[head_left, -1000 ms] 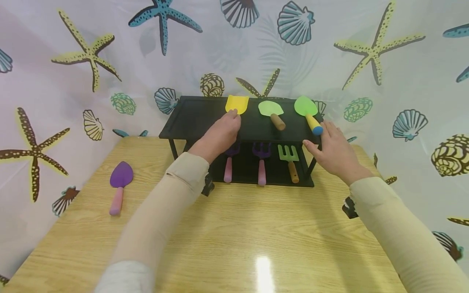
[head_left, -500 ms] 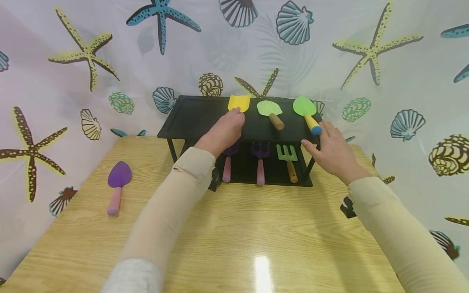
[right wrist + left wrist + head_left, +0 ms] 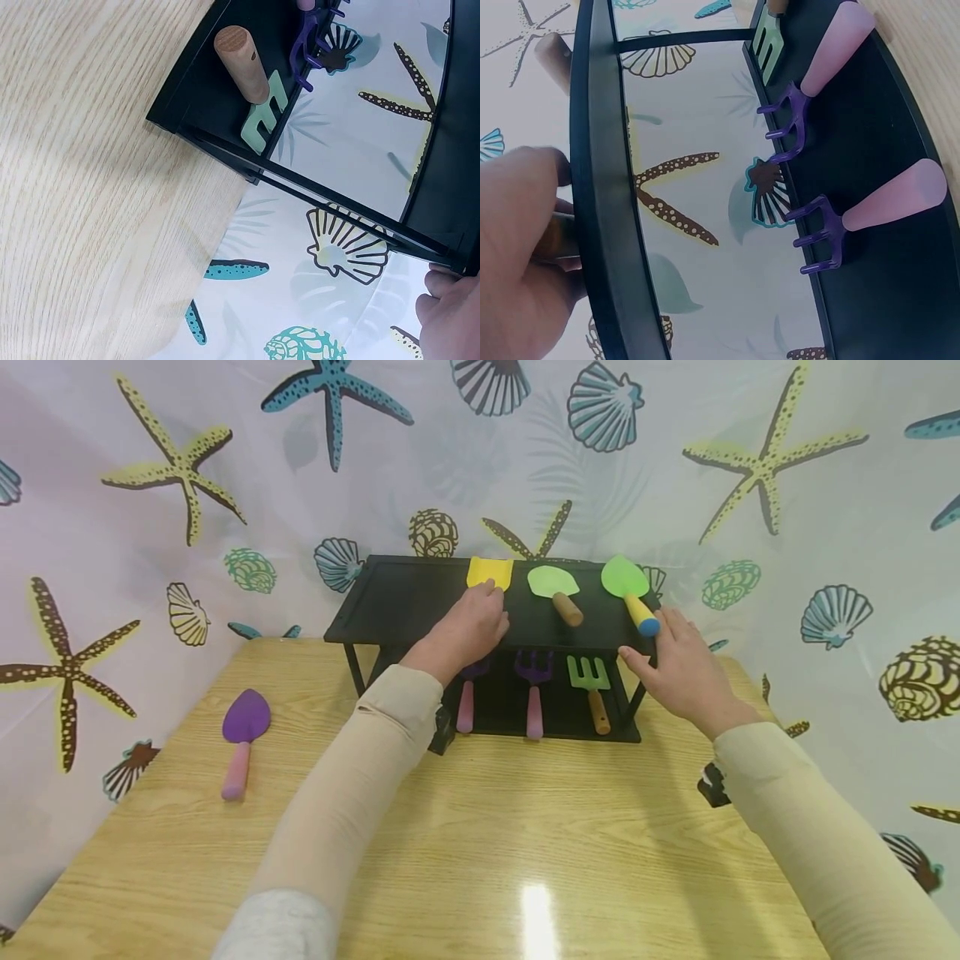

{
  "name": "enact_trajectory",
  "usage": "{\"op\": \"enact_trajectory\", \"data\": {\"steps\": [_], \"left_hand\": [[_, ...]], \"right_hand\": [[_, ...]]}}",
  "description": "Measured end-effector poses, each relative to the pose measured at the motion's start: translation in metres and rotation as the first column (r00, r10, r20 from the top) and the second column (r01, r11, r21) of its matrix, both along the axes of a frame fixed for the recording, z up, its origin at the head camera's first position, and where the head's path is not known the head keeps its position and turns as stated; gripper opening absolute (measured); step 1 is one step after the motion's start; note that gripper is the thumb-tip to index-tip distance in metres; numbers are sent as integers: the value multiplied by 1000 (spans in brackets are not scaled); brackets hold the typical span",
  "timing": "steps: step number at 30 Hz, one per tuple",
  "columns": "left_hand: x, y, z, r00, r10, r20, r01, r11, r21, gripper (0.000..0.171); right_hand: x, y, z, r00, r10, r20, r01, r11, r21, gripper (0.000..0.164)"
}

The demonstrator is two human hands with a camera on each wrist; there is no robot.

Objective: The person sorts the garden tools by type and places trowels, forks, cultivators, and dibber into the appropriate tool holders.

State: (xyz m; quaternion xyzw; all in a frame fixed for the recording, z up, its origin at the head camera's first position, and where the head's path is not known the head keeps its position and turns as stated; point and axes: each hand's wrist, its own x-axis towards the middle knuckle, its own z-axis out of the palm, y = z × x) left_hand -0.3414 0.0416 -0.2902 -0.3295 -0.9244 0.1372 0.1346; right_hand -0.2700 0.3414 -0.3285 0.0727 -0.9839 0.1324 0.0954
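Note:
A yellow hand shovel [image 3: 490,572] lies on the top tier of the black two-tier rack [image 3: 405,602]. My left hand [image 3: 471,622] covers its lower part; in the left wrist view, the fingers curl around its brown handle [image 3: 557,237]. My right hand [image 3: 686,668] rests at the rack's right front corner, fingers extended along the side and thumb at the front edge. Close to those fingers is a green trowel [image 3: 625,577] with a yellow, blue-tipped handle. Between the hands sits a pale green trowel [image 3: 552,581] with a wooden handle.
The lower tier bears two purple hand forks [image 3: 831,232] with pink handles and a green fork [image 3: 589,673] with a wooden handle. A purple trowel [image 3: 246,717] lies on the wooden table [image 3: 525,827] at left. A sea-patterned cloth [image 3: 480,460] hangs behind.
My left hand has shifted slightly right with the yellow shovel, then its fingers have spread a little. The right hand has stayed at the rack's corner.

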Motion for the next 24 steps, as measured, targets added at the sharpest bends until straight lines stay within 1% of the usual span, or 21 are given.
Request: {"op": "enact_trajectory", "data": {"steps": [1,2,3,4,5,7,8,12,15,19,21,24], "left_hand": [[0,0,0,999,15,42,-18,998,54,28],[0,-1,1,994,19,105,-38,983,181,30],[0,-2,1,987,10,159,-59,949,309,32],[1,-3,1,980,-5,197,-77,909,409,33],[1,-5,1,978,-11,209,-83,896,437,34],[2,-8,1,977,-18,214,-84,884,461,35],[2,-10,2,977,-19,211,-83,883,461,37],[4,-18,4,981,-17,195,-73,892,446,44],[6,-25,7,983,-19,185,-66,897,438,46],[9,-36,11,984,-27,178,-60,882,467,44],[11,-42,13,984,-22,178,-67,876,478,47],[13,-51,13,986,-5,169,-77,876,476,51]], "right_hand": [[0,0,0,1000,0,1,0,1000,0,100],[0,0,0,1000,1,2,-1,1000,-1,100],[0,-1,-1,1000,1,3,-1,1000,-1,100],[0,-1,-1,1000,1,2,-1,1000,0,100],[0,-1,-1,1000,1,2,-1,1000,1,100],[0,-1,-1,1000,1,4,-1,1000,0,101],[0,-1,-1,1000,0,5,0,1000,0,101],[0,-2,-1,1000,-2,9,2,1000,-3,101],[0,-3,0,1000,-2,7,2,1000,-3,100],[1,-3,1,1000,-2,5,2,1000,-4,100],[1,-3,1,1000,-2,4,2,1000,-6,99],[2,-2,1,1000,-3,8,3,1000,-8,99]]}}
